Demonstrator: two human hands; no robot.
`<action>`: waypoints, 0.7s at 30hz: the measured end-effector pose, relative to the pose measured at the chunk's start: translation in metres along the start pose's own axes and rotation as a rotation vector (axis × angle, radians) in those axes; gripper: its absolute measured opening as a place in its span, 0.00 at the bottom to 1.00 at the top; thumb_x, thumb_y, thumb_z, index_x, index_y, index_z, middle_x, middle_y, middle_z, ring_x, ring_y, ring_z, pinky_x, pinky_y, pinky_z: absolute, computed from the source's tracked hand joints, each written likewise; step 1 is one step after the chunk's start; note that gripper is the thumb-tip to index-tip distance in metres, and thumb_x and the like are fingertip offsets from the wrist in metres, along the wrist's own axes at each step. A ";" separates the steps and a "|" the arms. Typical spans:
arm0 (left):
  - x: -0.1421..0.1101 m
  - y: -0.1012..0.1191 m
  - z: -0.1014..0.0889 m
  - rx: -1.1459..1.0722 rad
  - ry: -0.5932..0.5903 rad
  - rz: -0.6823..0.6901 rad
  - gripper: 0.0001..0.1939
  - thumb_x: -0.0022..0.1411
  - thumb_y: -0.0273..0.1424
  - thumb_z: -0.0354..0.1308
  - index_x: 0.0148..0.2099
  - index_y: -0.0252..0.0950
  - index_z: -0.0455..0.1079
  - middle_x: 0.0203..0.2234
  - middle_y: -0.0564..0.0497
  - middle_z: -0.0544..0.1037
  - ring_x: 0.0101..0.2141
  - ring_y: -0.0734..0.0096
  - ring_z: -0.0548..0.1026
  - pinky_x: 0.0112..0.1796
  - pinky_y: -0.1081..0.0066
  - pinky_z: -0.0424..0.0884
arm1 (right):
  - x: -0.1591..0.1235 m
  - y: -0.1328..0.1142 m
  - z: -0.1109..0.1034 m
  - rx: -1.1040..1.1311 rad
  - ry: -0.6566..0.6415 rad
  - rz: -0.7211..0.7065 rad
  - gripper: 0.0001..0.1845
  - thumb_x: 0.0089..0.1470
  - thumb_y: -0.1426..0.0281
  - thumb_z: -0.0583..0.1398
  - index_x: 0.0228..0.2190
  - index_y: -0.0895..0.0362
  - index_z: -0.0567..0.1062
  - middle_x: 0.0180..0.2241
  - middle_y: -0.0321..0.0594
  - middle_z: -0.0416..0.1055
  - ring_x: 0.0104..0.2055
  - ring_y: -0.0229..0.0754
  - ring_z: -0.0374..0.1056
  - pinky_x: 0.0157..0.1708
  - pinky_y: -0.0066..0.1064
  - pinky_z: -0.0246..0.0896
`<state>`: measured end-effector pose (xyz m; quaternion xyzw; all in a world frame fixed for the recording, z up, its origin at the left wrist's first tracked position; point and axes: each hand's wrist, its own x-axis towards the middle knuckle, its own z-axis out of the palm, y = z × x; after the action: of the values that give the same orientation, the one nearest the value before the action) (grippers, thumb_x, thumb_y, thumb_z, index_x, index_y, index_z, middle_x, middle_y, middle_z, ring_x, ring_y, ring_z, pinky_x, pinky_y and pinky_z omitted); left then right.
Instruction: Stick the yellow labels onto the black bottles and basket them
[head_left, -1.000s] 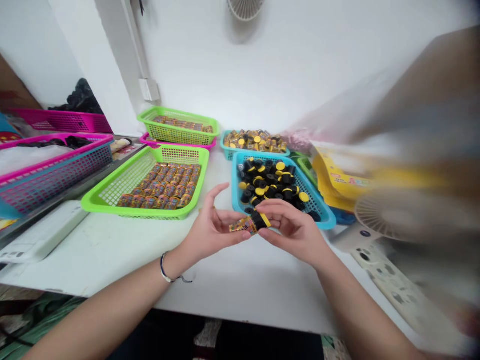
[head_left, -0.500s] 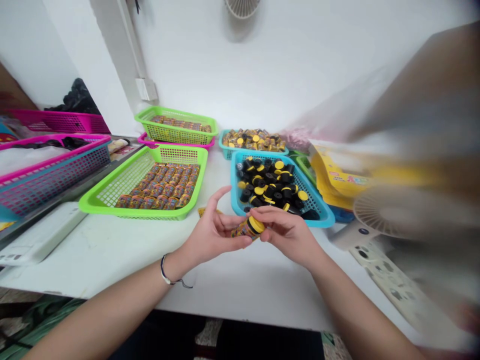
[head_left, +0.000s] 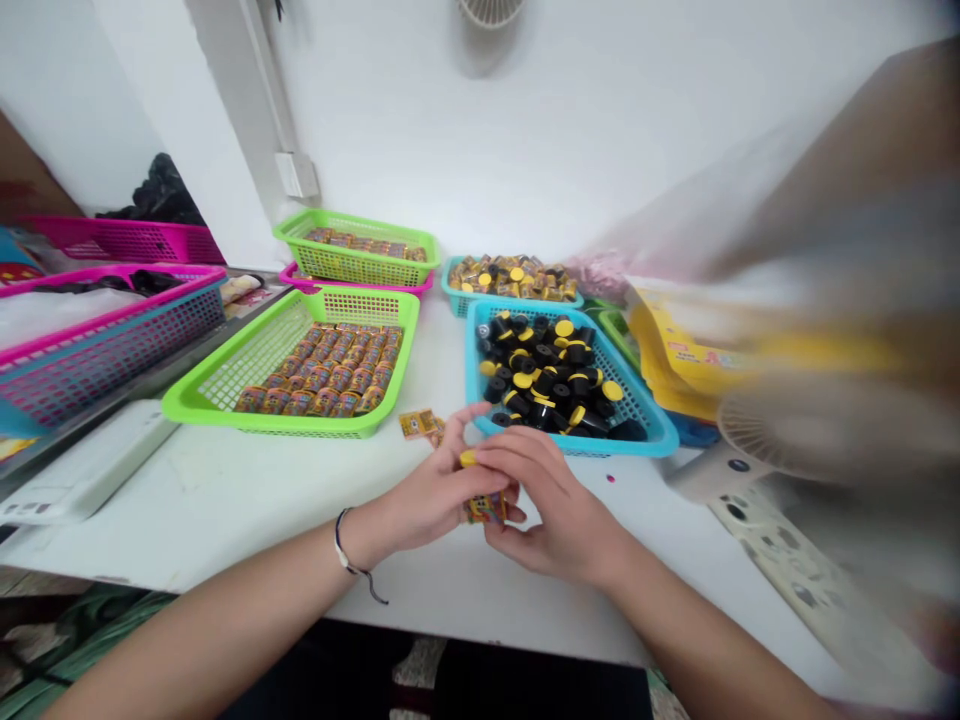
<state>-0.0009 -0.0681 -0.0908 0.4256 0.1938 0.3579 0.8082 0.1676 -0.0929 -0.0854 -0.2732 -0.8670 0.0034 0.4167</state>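
My left hand [head_left: 431,495] and my right hand [head_left: 544,505] meet over the white table [head_left: 225,490], fingers closed together around a small labelled tube with a yellow cap [head_left: 484,500]. The tube stands nearly upright between them, its yellow top [head_left: 468,458] peeking above my fingers. A loose orange label [head_left: 420,424] lies on the table just beyond my left fingers. Behind my hands a blue basket [head_left: 645,435] holds several black and yellow caps. To its left a green basket [head_left: 225,385] holds rows of finished labelled tubes.
A second green basket [head_left: 352,260] on a pink one and a small blue basket [head_left: 510,285] of tubes stand at the back. Pink baskets [head_left: 90,340] sit on the left. A blurred fan [head_left: 795,440], yellow packets [head_left: 690,360] and a white perforated strip [head_left: 780,560] crowd the right.
Both hands have dropped toward the table's near edge and turned the tube from lying sideways to nearly upright. A loose orange label now shows on the table beyond them.
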 end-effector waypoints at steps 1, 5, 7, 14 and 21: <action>-0.001 -0.002 0.000 0.002 -0.032 -0.029 0.46 0.57 0.27 0.65 0.66 0.46 0.38 0.29 0.58 0.77 0.29 0.74 0.79 0.33 0.73 0.75 | -0.001 -0.002 0.002 0.011 0.015 -0.013 0.32 0.50 0.77 0.61 0.56 0.55 0.62 0.48 0.47 0.70 0.54 0.48 0.66 0.55 0.45 0.66; 0.001 -0.010 -0.001 0.069 -0.117 -0.006 0.49 0.54 0.26 0.69 0.67 0.44 0.40 0.26 0.58 0.78 0.28 0.74 0.78 0.33 0.74 0.74 | -0.003 -0.007 0.006 -0.022 0.107 0.023 0.33 0.49 0.79 0.61 0.56 0.58 0.62 0.50 0.50 0.68 0.55 0.46 0.66 0.53 0.38 0.69; 0.002 -0.013 -0.001 0.072 -0.089 0.008 0.47 0.55 0.28 0.68 0.67 0.43 0.42 0.24 0.58 0.77 0.27 0.74 0.77 0.33 0.73 0.74 | -0.004 -0.007 0.006 -0.061 0.102 0.063 0.33 0.49 0.78 0.61 0.57 0.59 0.62 0.52 0.52 0.66 0.56 0.47 0.66 0.52 0.37 0.70; -0.004 0.000 0.005 0.226 -0.096 0.057 0.43 0.60 0.25 0.60 0.67 0.43 0.36 0.20 0.63 0.71 0.21 0.78 0.72 0.25 0.78 0.67 | 0.000 -0.009 0.008 -0.061 0.123 -0.033 0.29 0.47 0.79 0.61 0.52 0.58 0.64 0.45 0.48 0.68 0.51 0.47 0.68 0.53 0.43 0.71; -0.005 -0.001 0.005 0.496 -0.029 0.141 0.44 0.55 0.19 0.60 0.65 0.41 0.37 0.21 0.65 0.64 0.20 0.83 0.64 0.22 0.82 0.62 | 0.000 -0.002 0.004 -0.198 0.074 -0.175 0.23 0.51 0.75 0.63 0.50 0.59 0.67 0.41 0.46 0.70 0.48 0.49 0.69 0.58 0.56 0.65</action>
<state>-0.0009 -0.0754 -0.0881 0.6283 0.2338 0.3486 0.6550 0.1637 -0.0932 -0.0879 -0.2361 -0.8677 -0.1285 0.4182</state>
